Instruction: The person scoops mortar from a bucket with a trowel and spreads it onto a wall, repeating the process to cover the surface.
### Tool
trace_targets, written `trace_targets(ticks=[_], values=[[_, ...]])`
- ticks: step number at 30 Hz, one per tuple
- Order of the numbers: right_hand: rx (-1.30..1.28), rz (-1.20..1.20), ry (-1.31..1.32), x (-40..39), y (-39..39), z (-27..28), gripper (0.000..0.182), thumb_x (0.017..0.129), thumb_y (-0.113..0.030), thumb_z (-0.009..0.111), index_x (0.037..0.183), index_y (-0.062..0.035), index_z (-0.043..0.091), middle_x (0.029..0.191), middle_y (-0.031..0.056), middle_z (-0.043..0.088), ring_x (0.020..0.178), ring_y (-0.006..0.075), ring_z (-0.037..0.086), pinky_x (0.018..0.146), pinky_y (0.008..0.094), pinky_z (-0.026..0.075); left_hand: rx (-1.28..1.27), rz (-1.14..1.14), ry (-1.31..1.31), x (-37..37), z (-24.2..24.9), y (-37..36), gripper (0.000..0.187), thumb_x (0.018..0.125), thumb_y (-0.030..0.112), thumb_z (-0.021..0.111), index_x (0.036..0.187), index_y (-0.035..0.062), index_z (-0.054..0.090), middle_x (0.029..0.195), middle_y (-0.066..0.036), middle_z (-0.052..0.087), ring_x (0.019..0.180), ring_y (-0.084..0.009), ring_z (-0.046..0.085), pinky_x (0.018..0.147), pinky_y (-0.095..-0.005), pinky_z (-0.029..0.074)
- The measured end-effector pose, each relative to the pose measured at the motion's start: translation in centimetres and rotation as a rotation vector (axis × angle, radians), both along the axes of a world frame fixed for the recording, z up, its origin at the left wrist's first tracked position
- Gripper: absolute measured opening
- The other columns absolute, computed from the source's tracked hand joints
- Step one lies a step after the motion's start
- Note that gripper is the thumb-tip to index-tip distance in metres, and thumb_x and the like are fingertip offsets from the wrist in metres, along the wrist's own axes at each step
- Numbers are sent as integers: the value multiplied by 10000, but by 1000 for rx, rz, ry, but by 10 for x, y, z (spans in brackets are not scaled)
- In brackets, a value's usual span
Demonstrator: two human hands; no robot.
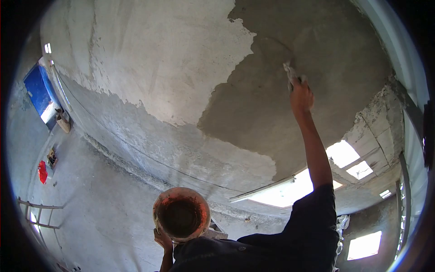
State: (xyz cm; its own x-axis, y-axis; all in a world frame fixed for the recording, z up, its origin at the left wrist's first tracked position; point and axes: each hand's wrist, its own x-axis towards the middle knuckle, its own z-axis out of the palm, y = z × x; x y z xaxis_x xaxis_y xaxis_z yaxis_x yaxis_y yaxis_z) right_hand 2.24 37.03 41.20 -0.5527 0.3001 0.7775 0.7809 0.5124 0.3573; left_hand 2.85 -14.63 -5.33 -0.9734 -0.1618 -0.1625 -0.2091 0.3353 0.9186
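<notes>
My right hand (301, 96) is raised high on an outstretched arm, its fingers wrapped round the pale, mortar-smeared handle of a trowel (288, 72). The trowel's blade is hard to make out against the dark, wet plaster (253, 109) around it. That patch has a ragged edge where it meets the lighter, dry wall surface (158, 59). Low down, close to my body, my left hand (164, 239) grips the side of an orange bucket (205, 206) with a crusted rim. Grey mortar (180, 218) shows inside the bucket.
A bright window opening (281, 194) lies below my right arm. Bare blocks (374, 124) show at the right edge of the plaster. Far left are a blue door (38, 86), a red item (42, 172) and a ladder-like frame (41, 215). A cable (149, 154) runs along the wall.
</notes>
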Motion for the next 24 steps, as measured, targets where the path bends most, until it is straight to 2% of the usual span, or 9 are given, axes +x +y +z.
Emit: trace_targets(ticks=[5,6,8,9,11,13,15,21,24], values=[[-322,-10,133,29,-38,-8,236,839,-188,569,1056,-97,560,925,154,586,849,362,601,698,463,491,-141,-73,-11,-8,12,1,354,889,279,476,837,-62,554,722,-269,542,686,-444,530,602,-473,397],[-343,-18,141,35,-37,-16,236,839,-188,569,1056,-97,560,925,154,586,849,362,601,698,463,491,-314,-193,294,-9,-19,-4,300,899,239,470,876,-48,552,723,-248,526,676,-432,523,580,-488,382],[-367,509,253,53,-32,-43,244,843,-197,575,1045,-62,553,880,177,611,825,369,605,676,443,483,-625,-395,423,-19,-29,-3,162,882,115,447,958,19,554,769,-184,542,692,-356,551,553,-454,432],[-404,489,265,66,-37,-63,244,843,-197,575,1045,-62,553,880,177,611,825,369,605,676,443,483,-713,-415,495,-24,-40,0,147,872,105,449,945,34,555,775,-175,550,686,-341,557,558,-440,447],[-828,541,245,96,-57,-119,261,829,-187,591,1031,-33,531,847,204,610,799,380,602,650,421,474,-450,-372,310,-35,-37,18,217,883,150,454,991,0,567,787,-197,567,718,-383,557,617,-456,447],[-968,352,182,139,-75,-209,300,834,-184,609,1072,-24,522,830,131,626,675,214,605,617,316,489,-281,-298,202,-47,-26,46,466,863,380,513,870,-81,577,821,-260,607,758,-415,583,673,-459,446],[-1919,100,405,166,-139,-224,283,833,-195,618,1057,-60,509,794,86,608,584,121,551,480,268,447,-236,-326,4,-51,24,79,483,857,402,519,867,-77,579,810,-265,604,746,-404,588,677,-461,447],[-2583,381,1092,236,-270,-297,261,850,-200,587,1070,-85,505,794,45,576,565,71,471,470,219,402,-238,-713,209,-49,77,128,346,845,319,566,843,-27,572,752,-221,589,731,-391,581,643,-439,437],[-2484,323,987,249,-297,-321,307,851,-228,574,1115,-85,508,810,43,579,609,85,496,537,242,425,-217,-959,405,-63,94,140,290,839,273,595,863,-15,574,772,-200,604,732,-389,590,634,-414,448]])
